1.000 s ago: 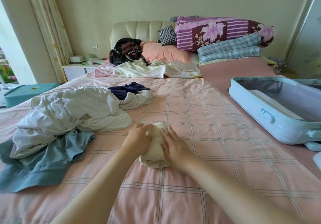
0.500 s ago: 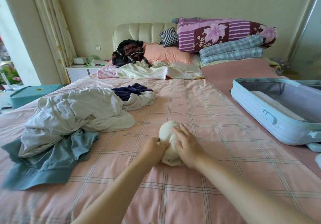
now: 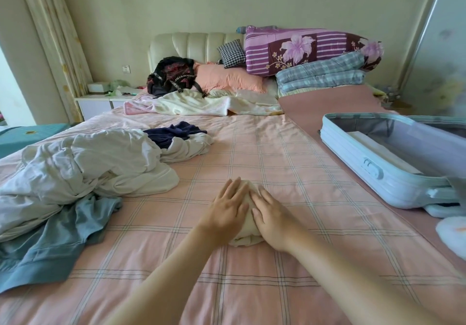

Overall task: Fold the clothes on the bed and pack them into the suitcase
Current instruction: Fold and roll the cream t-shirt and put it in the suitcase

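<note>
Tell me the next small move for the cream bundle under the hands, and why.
Probably curl the left hand and right hand round the cream bundle and lift it toward the suitcase. Both lie flat on it, it looks compactly rolled, and the suitcase lies open to the right with room inside.
</note>
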{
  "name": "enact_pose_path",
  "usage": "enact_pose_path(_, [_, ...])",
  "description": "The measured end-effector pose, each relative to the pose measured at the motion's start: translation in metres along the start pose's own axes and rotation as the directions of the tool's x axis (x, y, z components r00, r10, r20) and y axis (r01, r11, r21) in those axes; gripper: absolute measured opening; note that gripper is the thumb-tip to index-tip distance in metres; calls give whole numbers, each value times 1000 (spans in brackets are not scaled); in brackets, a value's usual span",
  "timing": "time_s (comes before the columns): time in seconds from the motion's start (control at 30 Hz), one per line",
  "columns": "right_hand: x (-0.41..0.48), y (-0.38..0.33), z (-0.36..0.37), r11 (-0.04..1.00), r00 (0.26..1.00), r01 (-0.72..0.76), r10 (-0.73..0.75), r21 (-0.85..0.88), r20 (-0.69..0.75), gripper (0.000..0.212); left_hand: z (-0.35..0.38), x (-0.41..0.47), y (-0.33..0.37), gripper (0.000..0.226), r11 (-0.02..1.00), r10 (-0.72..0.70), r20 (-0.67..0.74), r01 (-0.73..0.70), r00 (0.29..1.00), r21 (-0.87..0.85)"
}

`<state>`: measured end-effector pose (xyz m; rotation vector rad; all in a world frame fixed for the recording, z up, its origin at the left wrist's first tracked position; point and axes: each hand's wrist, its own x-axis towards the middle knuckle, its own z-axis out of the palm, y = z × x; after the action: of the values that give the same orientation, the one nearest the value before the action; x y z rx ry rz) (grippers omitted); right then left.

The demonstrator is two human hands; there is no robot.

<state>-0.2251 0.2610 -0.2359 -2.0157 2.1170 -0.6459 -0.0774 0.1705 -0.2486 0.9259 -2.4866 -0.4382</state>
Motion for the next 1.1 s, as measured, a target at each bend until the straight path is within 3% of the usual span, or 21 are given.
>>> enact_pose_path(0.07, [-2,-3,-2,999,1000,4,-4,35,1,63,7,5,10,67,998,20,-20,-21,1000,-54])
enact_pose_path(0.13, [-5,-8,-1,999,993,-12,6,47,117,92,6,15,15,49,977,-114,40,120,993,-176])
enact_pose_path(0.17, [-7,-9,-1,1000,984,-8,11,-16,175,108,4,21,12,45,964,-152,47,159,987,-214])
enact_pose_path(0.23, [-8,-8,2,989,979,43,-14,-144,201,122,-4,30,-10,43,976,-94,100,111,991,-188])
enact_pose_path(0.33, [-5,-3,3,976,985,126,-101,-176,142,113,-19,33,-30,42,970,-87,187,126,979,-206])
enact_pose_path(0.43, [-2,3,-1,947,971,231,-212,-224,106,94,-27,27,-26,47,976,-63,177,98,982,-195])
enact_pose_path(0.53, [0,22,-22,965,972,232,-226,-125,57,69,-34,16,-16,52,1000,-8,128,7,992,4])
enact_pose_path(0.63, [-5,50,-46,984,988,139,-146,-115,-57,46,-35,15,-5,54,952,207,77,-219,975,212])
enact_pose_path(0.7, [-8,57,-55,997,995,74,-76,-33,-63,48,-26,24,3,51,925,277,95,-292,956,243])
enact_pose_path(0.83, [-7,41,-50,995,995,-58,52,78,85,53,-14,42,10,55,940,271,116,-288,956,184])
enact_pose_path(1.0, [6,48,-33,971,999,31,-27,-236,18,62,-22,58,8,35,952,281,76,-288,957,100])
enact_pose_path(1.1, [14,47,-28,930,992,69,-103,-361,-75,66,-20,66,1,38,959,272,44,-274,961,71])
